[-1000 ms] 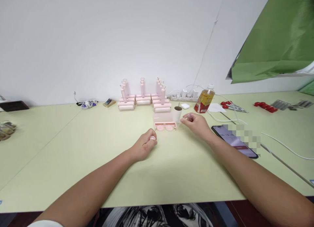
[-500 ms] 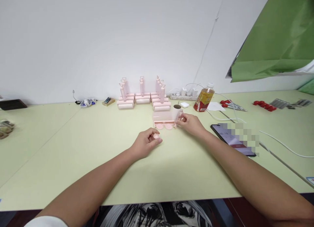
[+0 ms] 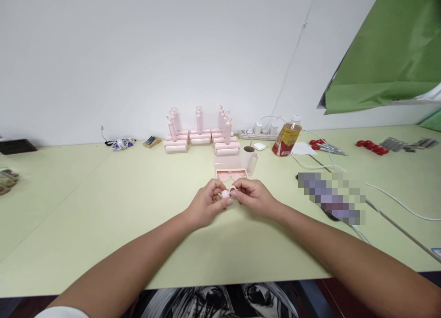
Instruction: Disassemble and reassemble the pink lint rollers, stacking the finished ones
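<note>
My left hand (image 3: pixel 209 201) pinches a small pale pink round cap (image 3: pixel 225 194) between thumb and fingers. Beside it, almost touching, my right hand (image 3: pixel 253 196) grips a small pink loop (image 3: pixel 233 188); whether the loop and cap are joined I cannot tell. Just beyond my hands lies an open pink case (image 3: pixel 229 162) with pink round-lensed glasses (image 3: pixel 223 176) in it, partly covered by my fingers. To its right stand a white cup (image 3: pixel 247 157) with a dark inside and a small pink bottle (image 3: pixel 253 163) with no loop on top.
Along the wall stand several pink cases (image 3: pixel 176 146) and slim pink bottles (image 3: pixel 228 131) with loop tops. Farther right are a power strip (image 3: pixel 257 135), a drink bottle (image 3: pixel 287 138), red-handled scissors (image 3: pixel 327 147), cables, and a phone (image 3: pixel 327 201) near my right forearm.
My right hand has left the pink bottle beside the cup and come left and nearer, now holding a pink loop. My left hand has shifted slightly right with the cap.
</note>
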`<state>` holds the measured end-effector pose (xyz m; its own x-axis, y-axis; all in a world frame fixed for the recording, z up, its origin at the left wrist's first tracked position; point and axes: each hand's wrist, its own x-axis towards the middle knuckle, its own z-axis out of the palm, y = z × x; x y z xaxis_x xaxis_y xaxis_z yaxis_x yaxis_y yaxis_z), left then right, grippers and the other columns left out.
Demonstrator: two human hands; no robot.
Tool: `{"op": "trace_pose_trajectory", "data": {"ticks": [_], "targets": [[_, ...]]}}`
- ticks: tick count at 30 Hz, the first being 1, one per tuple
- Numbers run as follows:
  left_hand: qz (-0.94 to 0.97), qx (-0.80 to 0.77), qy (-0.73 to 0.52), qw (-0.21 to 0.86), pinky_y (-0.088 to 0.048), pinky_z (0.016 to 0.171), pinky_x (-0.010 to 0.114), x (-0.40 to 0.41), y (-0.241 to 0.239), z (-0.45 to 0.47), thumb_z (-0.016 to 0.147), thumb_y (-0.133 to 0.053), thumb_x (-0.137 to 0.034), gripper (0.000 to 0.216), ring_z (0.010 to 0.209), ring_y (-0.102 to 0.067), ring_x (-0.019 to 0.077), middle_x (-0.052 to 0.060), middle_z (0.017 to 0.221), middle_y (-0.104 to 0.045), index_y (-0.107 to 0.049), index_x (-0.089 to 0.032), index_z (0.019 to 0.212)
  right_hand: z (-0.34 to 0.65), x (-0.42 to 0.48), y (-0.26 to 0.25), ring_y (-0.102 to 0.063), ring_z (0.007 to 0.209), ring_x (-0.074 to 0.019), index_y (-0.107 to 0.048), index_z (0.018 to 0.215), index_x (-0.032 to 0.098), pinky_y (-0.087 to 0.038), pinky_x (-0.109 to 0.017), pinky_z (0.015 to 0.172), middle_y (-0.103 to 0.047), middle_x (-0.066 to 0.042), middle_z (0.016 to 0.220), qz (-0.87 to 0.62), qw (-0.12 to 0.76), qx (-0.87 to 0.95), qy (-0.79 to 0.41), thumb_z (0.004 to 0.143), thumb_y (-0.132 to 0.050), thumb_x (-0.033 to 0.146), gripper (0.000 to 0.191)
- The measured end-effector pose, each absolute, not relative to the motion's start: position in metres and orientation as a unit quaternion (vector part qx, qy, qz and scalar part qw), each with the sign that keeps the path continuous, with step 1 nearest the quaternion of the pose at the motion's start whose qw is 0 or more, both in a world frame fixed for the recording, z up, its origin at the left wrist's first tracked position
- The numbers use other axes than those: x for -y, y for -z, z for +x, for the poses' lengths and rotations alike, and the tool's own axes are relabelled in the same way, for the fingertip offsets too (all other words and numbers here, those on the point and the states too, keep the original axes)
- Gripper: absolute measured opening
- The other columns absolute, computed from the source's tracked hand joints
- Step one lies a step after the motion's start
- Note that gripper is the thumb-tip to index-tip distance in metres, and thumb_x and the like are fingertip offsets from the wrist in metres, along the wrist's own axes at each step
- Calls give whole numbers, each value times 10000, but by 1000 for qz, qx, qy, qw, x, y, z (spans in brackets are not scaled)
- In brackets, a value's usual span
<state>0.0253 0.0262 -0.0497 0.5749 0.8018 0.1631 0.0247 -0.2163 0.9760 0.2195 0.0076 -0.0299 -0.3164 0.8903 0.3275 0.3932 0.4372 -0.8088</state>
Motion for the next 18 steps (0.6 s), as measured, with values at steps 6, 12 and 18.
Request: {"op": "trace_pose_trajectory", "data": {"ticks": [6,12,18], "targets": [[724,-388,-323,469,-393,547,236,-32,49,22,833,-601,-461,364,573,-466,80,16,955,-620,-508,-216,1085,254,-21,8,-416,526,-115,-527,622,185,-277,-243,514,-500,20,551,-626,319,699,-136,800,-559,352,245],[739,-396,-307,450,-358,553,234,-33,45,19,849,-545,-413,232,584,-442,107,-32,653,-503,-589,-185,839,278,-43,15,-522,617,-161,-621,669,177,-285,-263,539,-659,-52,693,-724,183,660,-82,767,-555,278,155],[756,-393,-287,438,-335,552,223,-30,41,19,844,-537,-360,201,588,-420,96,-33,656,-512,-594,-175,789,275,-52,26,-570,674,-186,-679,749,164,-324,-272,574,-698,-79,754,-734,178,650,-80,807,-559,300,191]]}}
